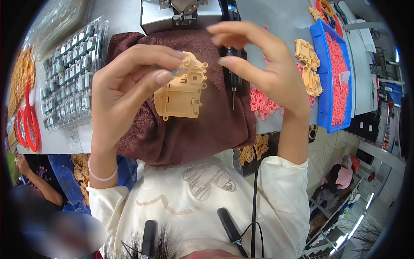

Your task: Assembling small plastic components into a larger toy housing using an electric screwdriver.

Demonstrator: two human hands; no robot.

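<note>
My left hand [125, 82] pinches a pale yellow plastic housing [181, 101] by its upper left part. The piece has a rectangular recess and small screw eyelets along its edges. Something small and greyish shows at the thumb tip, too blurred to name. My right hand [263, 64] is raised to the right of the housing, thumb and fingers apart, with nothing seen between them. Below both hands lies a folded brown towel [220, 138]. An electric screwdriver [233, 73], bit pointing toward me, is partly behind my right hand.
A silver and black machine [185, 21] stands at the towel's far edge. On the left is a clear tray of small motors [69, 73]. Loose pink parts [262, 103], yellow housings [311, 80] and a blue bin [321, 52] of pink parts are on the right. Another person's arm [41, 183] shows far left.
</note>
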